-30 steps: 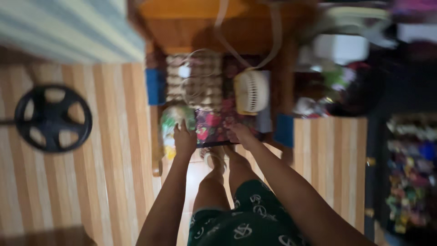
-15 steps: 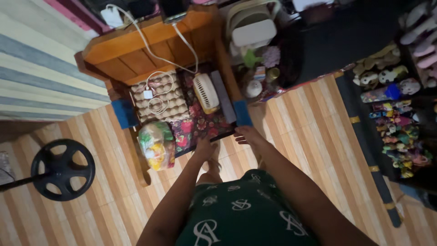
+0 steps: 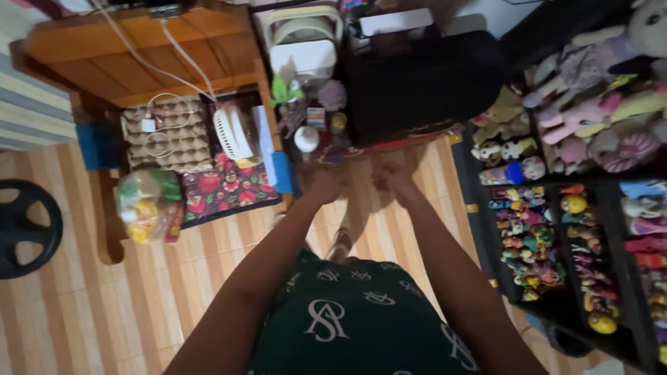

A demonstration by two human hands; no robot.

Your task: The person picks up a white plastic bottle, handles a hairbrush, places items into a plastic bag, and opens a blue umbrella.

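Both my arms stretch forward over the striped wooden floor. My left hand (image 3: 324, 185) and my right hand (image 3: 392, 177) are close together and blurred by motion. They hover at the front edge of a red-rimmed surface (image 3: 417, 139) that carries a large black bulky thing (image 3: 424, 83). A small white jar (image 3: 306, 139) and other little items stand just beyond my left hand. Whether either hand holds anything cannot be made out. My foot (image 3: 340, 243) shows below the hands.
A low wooden table (image 3: 132, 55) holds an egg tray (image 3: 167, 135), a small white fan (image 3: 233, 132) and a floral cloth (image 3: 226, 187) underneath. A plastic bag of colourful things (image 3: 147, 205) sits left. A black weight plate (image 3: 24, 229) lies far left. Toy shelves (image 3: 556, 229) fill the right.
The view has swung to the right. My hands left the floral cloth under the wooden table and moved right, to the edge below the black thing.
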